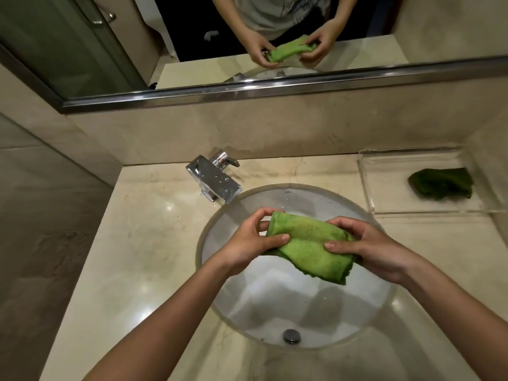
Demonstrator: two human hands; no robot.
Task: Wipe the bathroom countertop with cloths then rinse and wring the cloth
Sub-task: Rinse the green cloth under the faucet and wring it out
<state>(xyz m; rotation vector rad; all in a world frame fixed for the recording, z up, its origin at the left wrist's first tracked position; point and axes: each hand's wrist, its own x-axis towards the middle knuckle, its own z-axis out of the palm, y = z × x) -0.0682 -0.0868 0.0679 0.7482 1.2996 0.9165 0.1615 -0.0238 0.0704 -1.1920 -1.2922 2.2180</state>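
Head view, looking down. Count: two cloths, two hands, one sink (255, 306), one faucet (217, 181), one drain (292, 336), one clear tray (367, 193), one mirror (247, 28). The bright green cloth (310, 250) is folded into a loose, thick roll and held in the air above the round sink, near its far half and just in front of the faucet spout. Its nap looks matted, and the ragged lower edge hangs down toward the near right. The left hand (247, 243) grips the roll's left end, thumb laid across the top and fingers curled round behind. The right hand (368, 248) grips the right end the same way, thumb on top and fingers wrapped under. The dark green cloth (441, 187) lies crumpled and flat inside the tray, at the back right corner of the beige stone countertop (137, 243), well apart from the hands. The mirror on the back wall repeats both hands and the bright roll.
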